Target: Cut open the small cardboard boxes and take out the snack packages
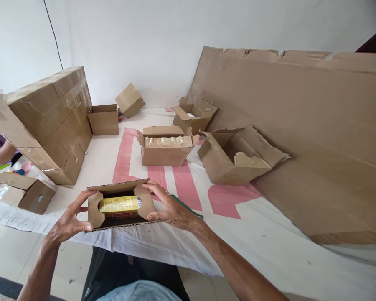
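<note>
1. Left hand and right hand grip a small carton from either side at the table's near edge, fingers spread along its end flaps.
2. A yellow pack already sits inside; the top and bottom flaps stand open, so closing remains.
3. Further open boxes lie toward the far edge; a taped stack occupies the left.

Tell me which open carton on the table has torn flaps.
The large empty carton right of centre, beside the leaning cardboard sheet. Its flap edges are ragged; the other open cartons have cleanly cut flaps.
</note>
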`<state>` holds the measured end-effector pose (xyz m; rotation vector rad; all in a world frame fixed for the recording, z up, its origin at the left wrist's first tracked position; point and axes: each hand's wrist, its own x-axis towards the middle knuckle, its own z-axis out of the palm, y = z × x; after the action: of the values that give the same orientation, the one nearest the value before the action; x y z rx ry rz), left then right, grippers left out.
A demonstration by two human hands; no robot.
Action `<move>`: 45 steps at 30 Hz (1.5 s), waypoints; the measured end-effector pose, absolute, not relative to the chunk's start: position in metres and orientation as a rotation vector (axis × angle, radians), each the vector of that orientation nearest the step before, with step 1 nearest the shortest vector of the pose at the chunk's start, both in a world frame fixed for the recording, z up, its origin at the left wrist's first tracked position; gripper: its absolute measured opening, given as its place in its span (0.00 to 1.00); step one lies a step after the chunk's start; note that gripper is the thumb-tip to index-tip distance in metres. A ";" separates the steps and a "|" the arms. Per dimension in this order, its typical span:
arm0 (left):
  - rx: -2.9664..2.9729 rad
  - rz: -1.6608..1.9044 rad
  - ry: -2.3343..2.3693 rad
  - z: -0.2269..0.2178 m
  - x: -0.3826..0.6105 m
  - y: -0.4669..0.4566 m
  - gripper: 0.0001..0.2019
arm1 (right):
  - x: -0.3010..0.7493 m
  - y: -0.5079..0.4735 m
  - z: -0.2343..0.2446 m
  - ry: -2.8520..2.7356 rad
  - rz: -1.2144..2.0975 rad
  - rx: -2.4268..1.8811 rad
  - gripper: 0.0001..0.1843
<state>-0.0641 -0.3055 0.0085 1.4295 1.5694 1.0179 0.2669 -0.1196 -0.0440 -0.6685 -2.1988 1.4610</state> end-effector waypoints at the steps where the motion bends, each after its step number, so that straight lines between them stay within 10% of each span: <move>1: 1.437 1.030 1.565 0.010 -0.063 -0.305 0.51 | 0.266 -0.119 -0.044 -2.197 1.472 -0.668 0.58; 12: 1.423 1.032 1.582 0.015 -0.064 -0.296 0.55 | 0.264 -0.112 -0.038 -2.176 1.457 -0.666 0.47; 24: 1.446 0.962 1.555 0.011 -0.065 -0.295 0.71 | 0.258 -0.103 -0.033 -2.391 1.446 -0.687 0.76; 30: 1.527 0.888 1.594 0.017 -0.069 -0.292 0.72 | 0.270 -0.103 -0.012 -2.286 1.347 -0.642 0.72; 36: 1.876 0.818 1.902 0.044 -0.051 -0.307 0.50 | 0.287 -0.120 -0.005 -2.191 1.451 -0.582 0.63; 45: 2.629 0.555 1.885 0.040 0.006 -0.299 0.08 | 0.266 -0.125 -0.060 -2.065 1.601 -0.629 0.73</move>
<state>0.0061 -0.2990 0.0404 2.6286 1.8854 0.5546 0.2664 -0.1246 -0.0599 -0.6289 -2.0649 1.6010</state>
